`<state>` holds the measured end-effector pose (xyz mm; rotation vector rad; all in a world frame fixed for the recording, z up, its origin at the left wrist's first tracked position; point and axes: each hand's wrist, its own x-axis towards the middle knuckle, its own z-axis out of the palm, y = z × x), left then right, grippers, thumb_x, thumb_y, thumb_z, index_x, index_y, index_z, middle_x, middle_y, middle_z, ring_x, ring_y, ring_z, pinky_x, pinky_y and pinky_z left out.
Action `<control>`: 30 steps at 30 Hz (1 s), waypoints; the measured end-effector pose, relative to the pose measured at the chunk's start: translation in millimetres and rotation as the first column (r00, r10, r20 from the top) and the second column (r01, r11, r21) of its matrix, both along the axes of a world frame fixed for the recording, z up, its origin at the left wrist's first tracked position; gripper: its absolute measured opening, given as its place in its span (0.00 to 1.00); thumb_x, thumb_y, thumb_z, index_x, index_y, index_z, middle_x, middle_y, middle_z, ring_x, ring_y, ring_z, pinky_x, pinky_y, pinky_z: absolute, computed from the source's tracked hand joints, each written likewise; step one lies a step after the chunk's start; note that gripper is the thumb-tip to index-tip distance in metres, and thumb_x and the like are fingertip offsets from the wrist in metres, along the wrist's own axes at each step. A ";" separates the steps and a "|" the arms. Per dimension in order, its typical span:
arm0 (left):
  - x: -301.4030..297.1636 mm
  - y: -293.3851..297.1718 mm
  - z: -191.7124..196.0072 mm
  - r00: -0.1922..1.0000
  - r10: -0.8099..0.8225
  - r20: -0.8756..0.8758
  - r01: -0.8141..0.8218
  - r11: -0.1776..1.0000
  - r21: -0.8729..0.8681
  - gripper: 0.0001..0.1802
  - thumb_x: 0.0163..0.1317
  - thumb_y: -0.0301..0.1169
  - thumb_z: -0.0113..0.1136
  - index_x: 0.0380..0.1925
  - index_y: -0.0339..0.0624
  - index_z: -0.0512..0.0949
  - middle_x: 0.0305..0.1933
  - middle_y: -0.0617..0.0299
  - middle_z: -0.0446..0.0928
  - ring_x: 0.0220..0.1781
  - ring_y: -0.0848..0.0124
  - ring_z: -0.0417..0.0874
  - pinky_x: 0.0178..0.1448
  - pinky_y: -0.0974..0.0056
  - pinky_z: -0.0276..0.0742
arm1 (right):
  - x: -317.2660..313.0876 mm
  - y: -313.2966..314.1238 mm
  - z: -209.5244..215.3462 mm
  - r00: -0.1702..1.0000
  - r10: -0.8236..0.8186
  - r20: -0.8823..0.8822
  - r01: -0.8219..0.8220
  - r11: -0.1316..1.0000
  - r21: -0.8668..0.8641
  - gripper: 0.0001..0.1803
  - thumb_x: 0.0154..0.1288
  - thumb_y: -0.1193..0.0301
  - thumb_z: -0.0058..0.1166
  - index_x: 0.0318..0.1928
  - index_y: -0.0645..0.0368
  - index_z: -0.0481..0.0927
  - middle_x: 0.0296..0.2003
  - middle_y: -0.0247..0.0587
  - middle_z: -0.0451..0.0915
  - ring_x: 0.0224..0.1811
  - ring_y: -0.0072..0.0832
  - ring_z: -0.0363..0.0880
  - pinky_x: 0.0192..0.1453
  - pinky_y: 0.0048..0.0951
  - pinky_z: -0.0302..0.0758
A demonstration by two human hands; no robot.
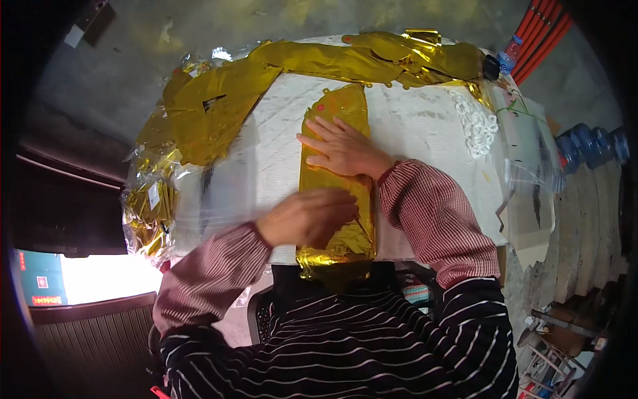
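A long flat gold foil balloon piece (345,106) lies lengthwise on the white table (412,126), its near end crumpled over the table edge. My right hand (340,147) lies flat on the foil's middle, fingers spread and pointing left. My left hand (307,216) is blurred, resting palm down on the foil's lower part. Neither hand grips anything that I can see.
More gold foil pieces (219,106) are heaped along the table's far and left sides, some in clear plastic bags (149,206). A pile of white rings (477,123) lies at the right. Blue water bottles (585,146) and red pipes (541,30) are further right.
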<state>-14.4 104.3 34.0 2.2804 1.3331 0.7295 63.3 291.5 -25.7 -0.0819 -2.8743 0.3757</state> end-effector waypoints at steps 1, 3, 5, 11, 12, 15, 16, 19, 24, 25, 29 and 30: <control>-1.2 12.8 -2.6 1.000 -0.001 -0.001 0.001 1.000 0.004 0.22 0.59 0.31 0.59 0.55 0.39 0.76 0.61 0.52 0.74 0.63 0.54 0.74 0.68 0.55 0.69 | -1.8 -1.2 0.5 1.000 0.006 -0.006 -0.006 1.000 0.019 0.33 0.70 0.45 0.39 0.71 0.44 0.60 0.73 0.45 0.53 0.76 0.39 0.46 0.76 0.48 0.42; -1.9 37.5 -11.8 0.987 -0.145 -0.074 0.154 0.979 0.137 0.24 0.54 0.25 0.59 0.54 0.37 0.75 0.59 0.50 0.75 0.62 0.54 0.74 0.66 0.55 0.71 | -0.8 3.6 -4.5 1.000 -0.004 -0.005 0.004 0.999 0.049 0.33 0.70 0.45 0.39 0.71 0.44 0.60 0.73 0.44 0.53 0.76 0.40 0.46 0.76 0.48 0.43; -4.2 41.3 -19.9 0.984 -0.157 -0.088 0.169 0.975 0.143 0.24 0.54 0.22 0.58 0.54 0.36 0.75 0.58 0.49 0.74 0.62 0.53 0.74 0.65 0.55 0.71 | -1.8 3.7 -7.1 0.998 0.013 -0.061 -0.011 0.999 0.041 0.35 0.69 0.41 0.36 0.70 0.43 0.61 0.72 0.46 0.55 0.76 0.40 0.48 0.76 0.47 0.43; -11.9 32.9 -26.9 0.983 0.080 0.164 -0.071 0.996 -0.057 0.24 0.51 0.15 0.54 0.52 0.35 0.75 0.56 0.49 0.75 0.59 0.53 0.75 0.63 0.57 0.72 | -2.7 9.8 -12.6 0.999 0.011 -0.035 -0.012 0.999 -0.035 0.31 0.73 0.48 0.35 0.72 0.43 0.57 0.73 0.44 0.53 0.76 0.40 0.48 0.76 0.48 0.44; -13.0 35.1 -27.9 0.984 0.112 0.138 -0.115 0.993 0.014 0.24 0.51 0.13 0.53 0.51 0.35 0.76 0.55 0.50 0.75 0.58 0.53 0.76 0.62 0.57 0.73 | -4.8 14.6 -13.4 0.999 0.006 -0.035 -0.007 0.999 -0.031 0.31 0.73 0.48 0.35 0.72 0.43 0.57 0.73 0.44 0.53 0.76 0.40 0.48 0.76 0.48 0.44; -16.7 42.1 -29.5 0.981 0.144 0.130 -0.161 0.978 0.130 0.18 0.54 0.17 0.55 0.47 0.35 0.76 0.49 0.50 0.76 0.53 0.54 0.78 0.57 0.58 0.75 | -13.4 26.7 -5.8 0.993 0.119 -0.020 -0.121 0.979 -0.164 0.29 0.76 0.51 0.28 0.72 0.47 0.57 0.72 0.46 0.55 0.75 0.41 0.51 0.75 0.44 0.46; -20.4 45.6 -30.8 0.981 0.143 0.130 -0.160 0.978 0.137 0.18 0.54 0.17 0.55 0.47 0.35 0.76 0.49 0.50 0.76 0.53 0.54 0.78 0.57 0.58 0.75 | -15.4 27.7 -2.5 0.992 0.124 -0.035 -0.128 0.919 -0.373 0.30 0.77 0.51 0.26 0.72 0.50 0.56 0.72 0.46 0.55 0.75 0.40 0.52 0.75 0.41 0.47; -32.3 55.6 -31.9 0.979 0.179 0.093 -0.187 0.978 0.088 0.17 0.56 0.20 0.56 0.47 0.35 0.76 0.52 0.50 0.75 0.56 0.53 0.76 0.58 0.57 0.74 | -16.6 29.1 10.2 0.989 0.141 -0.053 -0.138 0.701 -0.700 0.33 0.77 0.50 0.24 0.72 0.57 0.54 0.72 0.44 0.54 0.74 0.35 0.52 0.76 0.36 0.47; -34.7 64.2 -36.2 0.968 0.238 -0.078 -0.220 0.957 0.187 0.21 0.61 0.30 0.59 0.54 0.37 0.73 0.60 0.52 0.70 0.64 0.51 0.70 0.64 0.54 0.68 | -1.4 32.6 31.6 0.992 0.043 -0.120 -0.126 0.472 -0.873 0.32 0.78 0.52 0.23 0.70 0.62 0.56 0.71 0.45 0.57 0.73 0.34 0.55 0.74 0.31 0.52; -36.1 64.0 -38.9 0.969 0.234 -0.075 -0.216 0.958 0.189 0.21 0.61 0.30 0.59 0.54 0.37 0.73 0.60 0.52 0.70 0.64 0.51 0.70 0.64 0.54 0.68 | 1.8 38.7 38.7 0.980 -0.053 -0.190 -0.137 0.508 -0.850 0.32 0.78 0.52 0.25 0.69 0.63 0.60 0.69 0.45 0.61 0.72 0.33 0.58 0.73 0.31 0.54; -38.0 68.1 -32.6 0.964 0.233 -0.131 -0.208 0.961 0.184 0.22 0.62 0.32 0.58 0.57 0.38 0.72 0.63 0.50 0.69 0.67 0.52 0.67 0.67 0.53 0.66 | 31.6 41.7 52.0 0.939 -0.276 -0.205 -0.051 0.477 -0.877 0.28 0.77 0.55 0.33 0.62 0.63 0.70 0.62 0.45 0.72 0.66 0.31 0.67 0.69 0.29 0.61; -40.5 71.3 -31.3 0.962 0.227 -0.150 -0.198 0.963 0.185 0.23 0.63 0.33 0.57 0.57 0.38 0.72 0.63 0.50 0.68 0.68 0.52 0.66 0.68 0.53 0.65 | 40.3 37.4 51.5 0.940 -0.275 -0.202 -0.048 0.480 -0.876 0.28 0.77 0.55 0.33 0.62 0.63 0.70 0.62 0.45 0.72 0.66 0.31 0.67 0.69 0.29 0.61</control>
